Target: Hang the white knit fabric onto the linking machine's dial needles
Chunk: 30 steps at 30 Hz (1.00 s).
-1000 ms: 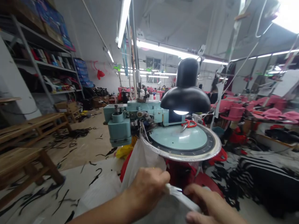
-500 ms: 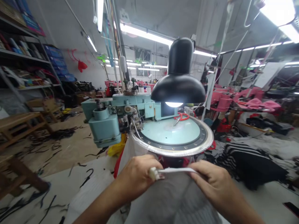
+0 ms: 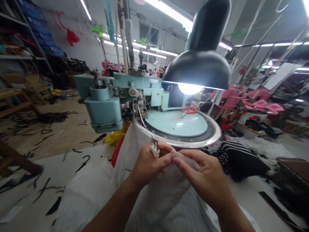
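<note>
My left hand (image 3: 151, 162) is closed, pinching the edge of a thin white knitted fabric (image 3: 166, 199). A small white tool with metal prongs (image 3: 155, 148) sticks up from between its fingers. My right hand (image 3: 202, 170) pinches the same fabric edge close beside it, so the fingertips of both hands almost meet. Below them the fabric hangs down over the lap. Just beyond the hands is the toothed metal ring (image 3: 193, 143) of a pale green linking machine (image 3: 103, 109). Red-handled scissors (image 3: 189, 110) lie on its round plate.
A black lamp (image 3: 198, 69) hangs low over the plate, its bulb lit. Striped black cloth (image 3: 241, 161) is piled at the right. Wooden stools (image 3: 14, 103) stand at the left, with dark scraps (image 3: 43, 190) strewn around. Pink machines (image 3: 231, 100) fill the background.
My hands have come together along the fabric edge, which was stretched between them. The pronged tool has turned upright in my left hand. The view has tipped downward and moved closer.
</note>
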{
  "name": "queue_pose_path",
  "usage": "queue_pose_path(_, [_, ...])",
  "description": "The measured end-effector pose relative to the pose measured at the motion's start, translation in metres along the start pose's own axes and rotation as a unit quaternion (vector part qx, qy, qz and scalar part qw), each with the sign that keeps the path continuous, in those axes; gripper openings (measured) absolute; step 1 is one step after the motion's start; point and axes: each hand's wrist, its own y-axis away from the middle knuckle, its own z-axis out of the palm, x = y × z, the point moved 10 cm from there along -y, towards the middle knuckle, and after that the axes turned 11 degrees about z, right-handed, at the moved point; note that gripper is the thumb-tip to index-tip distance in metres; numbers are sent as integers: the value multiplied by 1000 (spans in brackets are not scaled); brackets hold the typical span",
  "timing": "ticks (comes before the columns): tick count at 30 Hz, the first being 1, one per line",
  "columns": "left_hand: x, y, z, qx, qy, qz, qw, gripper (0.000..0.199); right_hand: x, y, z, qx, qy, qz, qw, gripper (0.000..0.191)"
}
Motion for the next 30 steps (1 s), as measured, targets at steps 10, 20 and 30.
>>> queue_pose_path(10, [-17, -1, 3, 52, 26, -31, 998, 28, -18, 5, -13, 171, 38, -32, 984, 16])
queue_pose_path(20, [100, 25, 13, 47, -494, 473, 728, 15, -22, 7, -12, 201, 113, -37, 972, 26])
queue_pose_path(30, [104, -7, 25, -216, -482, 442, 725, 18, -22, 10, -18, 184, 99, -40, 977, 18])
